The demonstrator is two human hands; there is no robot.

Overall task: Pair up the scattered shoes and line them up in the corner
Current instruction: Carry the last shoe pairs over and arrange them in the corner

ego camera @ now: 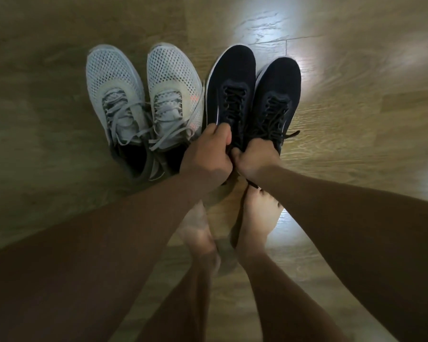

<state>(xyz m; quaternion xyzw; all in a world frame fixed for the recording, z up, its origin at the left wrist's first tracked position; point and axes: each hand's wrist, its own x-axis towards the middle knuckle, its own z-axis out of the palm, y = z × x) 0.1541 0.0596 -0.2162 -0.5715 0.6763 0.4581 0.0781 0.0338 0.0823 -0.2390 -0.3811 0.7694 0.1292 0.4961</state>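
Note:
Two pairs of sneakers stand side by side on the wooden floor, toes pointing away from me. The grey mesh pair is on the left, made up of one shoe (114, 95) and its mate (174, 95), with loose laces. To their right is the dark navy pair. My left hand (208, 159) grips the left navy shoe (232, 87) at its collar. My right hand (255, 159) grips the right navy shoe (278, 95) at its collar. The two hands touch each other. The heels of both navy shoes are hidden behind my hands.
My bare feet (255, 218) stand on the wooden floor (47, 169) just behind the navy shoes. A bright patch of light glares on the floor at the upper right. Open floor lies to the left, right and beyond the shoes.

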